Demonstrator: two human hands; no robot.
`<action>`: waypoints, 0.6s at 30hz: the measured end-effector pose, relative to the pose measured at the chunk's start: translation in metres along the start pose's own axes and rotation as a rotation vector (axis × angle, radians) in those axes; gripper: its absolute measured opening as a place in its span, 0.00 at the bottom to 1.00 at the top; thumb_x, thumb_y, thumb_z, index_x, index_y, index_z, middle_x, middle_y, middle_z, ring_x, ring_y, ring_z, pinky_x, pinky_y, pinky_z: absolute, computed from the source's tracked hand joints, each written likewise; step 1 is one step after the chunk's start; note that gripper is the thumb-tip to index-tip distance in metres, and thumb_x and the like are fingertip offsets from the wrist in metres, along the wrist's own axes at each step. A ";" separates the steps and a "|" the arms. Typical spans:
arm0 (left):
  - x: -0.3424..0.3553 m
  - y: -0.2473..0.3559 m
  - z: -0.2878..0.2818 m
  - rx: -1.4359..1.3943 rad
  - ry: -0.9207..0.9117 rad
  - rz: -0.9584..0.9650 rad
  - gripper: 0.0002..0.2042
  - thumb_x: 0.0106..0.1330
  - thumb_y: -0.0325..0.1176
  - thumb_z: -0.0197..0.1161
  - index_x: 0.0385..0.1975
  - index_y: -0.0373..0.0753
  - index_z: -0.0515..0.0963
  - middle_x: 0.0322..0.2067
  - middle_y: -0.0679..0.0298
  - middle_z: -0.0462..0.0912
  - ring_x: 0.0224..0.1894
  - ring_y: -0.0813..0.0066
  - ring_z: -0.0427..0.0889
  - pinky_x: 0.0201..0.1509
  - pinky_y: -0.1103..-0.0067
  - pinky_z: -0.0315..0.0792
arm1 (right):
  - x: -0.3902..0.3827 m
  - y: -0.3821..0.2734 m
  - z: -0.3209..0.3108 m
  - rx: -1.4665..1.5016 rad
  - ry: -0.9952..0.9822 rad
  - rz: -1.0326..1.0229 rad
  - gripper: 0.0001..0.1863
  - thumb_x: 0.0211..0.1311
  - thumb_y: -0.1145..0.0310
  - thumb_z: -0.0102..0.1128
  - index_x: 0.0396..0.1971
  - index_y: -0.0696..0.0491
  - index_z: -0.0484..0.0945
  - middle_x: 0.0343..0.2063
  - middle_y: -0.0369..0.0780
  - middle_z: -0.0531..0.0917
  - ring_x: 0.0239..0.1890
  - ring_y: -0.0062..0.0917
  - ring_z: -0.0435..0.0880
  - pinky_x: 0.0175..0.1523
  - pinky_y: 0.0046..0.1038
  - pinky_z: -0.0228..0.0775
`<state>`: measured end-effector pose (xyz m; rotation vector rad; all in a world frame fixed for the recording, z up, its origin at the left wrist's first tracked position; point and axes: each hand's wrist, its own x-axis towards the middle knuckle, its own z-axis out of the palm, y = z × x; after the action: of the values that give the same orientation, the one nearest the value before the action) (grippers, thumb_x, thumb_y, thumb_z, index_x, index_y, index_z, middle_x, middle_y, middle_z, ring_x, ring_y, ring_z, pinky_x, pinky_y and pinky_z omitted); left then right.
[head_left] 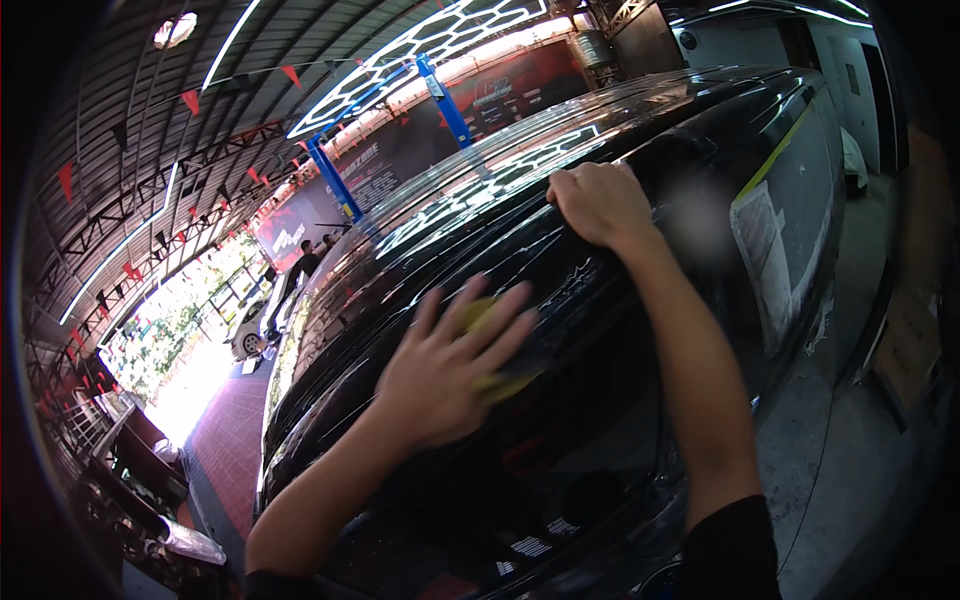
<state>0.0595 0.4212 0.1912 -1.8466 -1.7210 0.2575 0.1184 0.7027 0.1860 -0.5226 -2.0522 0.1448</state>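
Note:
My left hand [450, 370] is spread over a yellow pad [510, 385], holding it against the glossy black panel of a large vehicle [560, 420]. Yellow shows between the fingers and past the fingertips; the hand is slightly blurred, and the palm hides part of the pad. Farther up and to the right, my right hand [602, 203] has its fingers curled down at the edge of the vehicle's roof [540, 165]. The fingertips of that hand are hidden.
Masking film [765, 260] and yellow tape [775, 155] cover part of the vehicle's right side. Cardboard [905, 350] leans at the far right. A blue lift post [445, 105] rises behind the roof. People and a white car [248, 330] are in the left distance.

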 end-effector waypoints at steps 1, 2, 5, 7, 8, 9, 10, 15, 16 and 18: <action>0.014 0.001 0.002 0.031 0.019 0.029 0.35 0.65 0.39 0.63 0.73 0.47 0.61 0.76 0.61 0.57 0.76 0.48 0.57 0.76 0.47 0.53 | 0.002 -0.001 -0.001 -0.068 -0.030 -0.077 0.21 0.70 0.60 0.41 0.32 0.47 0.86 0.33 0.45 0.89 0.40 0.42 0.87 0.54 0.46 0.70; 0.015 0.001 0.002 0.030 0.018 0.021 0.35 0.65 0.39 0.63 0.73 0.47 0.61 0.76 0.61 0.57 0.76 0.48 0.57 0.76 0.47 0.53 | 0.001 0.004 -0.001 -0.065 -0.033 -0.084 0.21 0.70 0.60 0.41 0.32 0.47 0.86 0.33 0.45 0.89 0.40 0.42 0.87 0.54 0.46 0.70; -0.005 -0.001 -0.003 0.009 0.012 0.009 0.34 0.64 0.40 0.64 0.72 0.47 0.63 0.76 0.61 0.58 0.76 0.50 0.57 0.77 0.45 0.50 | -0.004 0.009 -0.002 -0.079 -0.034 -0.123 0.20 0.71 0.61 0.41 0.34 0.46 0.86 0.33 0.43 0.89 0.40 0.41 0.87 0.53 0.46 0.70; -0.069 -0.013 -0.002 0.034 -0.036 -0.043 0.36 0.62 0.42 0.65 0.72 0.47 0.63 0.76 0.62 0.58 0.77 0.51 0.57 0.77 0.44 0.49 | -0.008 0.011 -0.005 -0.091 -0.061 -0.061 0.20 0.71 0.60 0.40 0.34 0.46 0.86 0.33 0.43 0.89 0.40 0.41 0.87 0.54 0.46 0.69; -0.094 -0.008 -0.011 0.105 -0.080 -0.119 0.38 0.60 0.44 0.65 0.73 0.48 0.62 0.76 0.63 0.59 0.77 0.52 0.57 0.77 0.43 0.47 | -0.005 0.003 -0.011 -0.077 -0.054 -0.027 0.21 0.71 0.60 0.40 0.34 0.47 0.86 0.33 0.42 0.89 0.40 0.42 0.87 0.54 0.46 0.69; -0.104 -0.005 -0.011 0.111 -0.091 -0.120 0.38 0.60 0.44 0.65 0.73 0.48 0.62 0.76 0.63 0.59 0.77 0.52 0.57 0.77 0.43 0.47 | -0.003 -0.002 -0.009 -0.058 -0.047 0.006 0.22 0.71 0.59 0.39 0.33 0.47 0.87 0.32 0.42 0.89 0.41 0.42 0.86 0.57 0.46 0.67; -0.111 -0.004 -0.012 0.114 -0.073 -0.145 0.38 0.60 0.44 0.67 0.73 0.48 0.63 0.76 0.64 0.59 0.77 0.52 0.57 0.76 0.42 0.46 | 0.001 -0.008 -0.010 -0.047 -0.047 0.010 0.22 0.71 0.59 0.39 0.33 0.47 0.87 0.32 0.42 0.89 0.41 0.42 0.86 0.57 0.46 0.67; -0.042 0.006 -0.003 0.021 0.023 -0.123 0.39 0.54 0.38 0.71 0.70 0.46 0.65 0.75 0.60 0.61 0.76 0.49 0.59 0.77 0.43 0.44 | 0.003 -0.004 -0.002 0.018 -0.054 0.050 0.24 0.69 0.56 0.38 0.32 0.48 0.88 0.33 0.44 0.89 0.42 0.43 0.86 0.59 0.45 0.67; -0.034 0.005 -0.003 0.033 0.027 -0.088 0.40 0.54 0.38 0.71 0.70 0.46 0.65 0.74 0.61 0.62 0.76 0.49 0.59 0.77 0.42 0.43 | 0.007 -0.006 -0.001 0.017 -0.064 0.027 0.24 0.69 0.56 0.38 0.33 0.48 0.88 0.33 0.44 0.89 0.43 0.43 0.86 0.59 0.45 0.68; -0.039 0.005 -0.001 0.032 0.040 -0.054 0.40 0.54 0.38 0.72 0.71 0.47 0.65 0.74 0.61 0.62 0.76 0.49 0.59 0.77 0.41 0.43 | 0.003 0.000 -0.005 -0.007 -0.076 0.023 0.25 0.70 0.56 0.38 0.33 0.48 0.88 0.33 0.44 0.89 0.43 0.43 0.86 0.59 0.45 0.68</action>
<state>0.0588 0.3836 0.1795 -1.7681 -1.7270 0.2229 0.1210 0.7036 0.1909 -0.5525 -2.1219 0.1731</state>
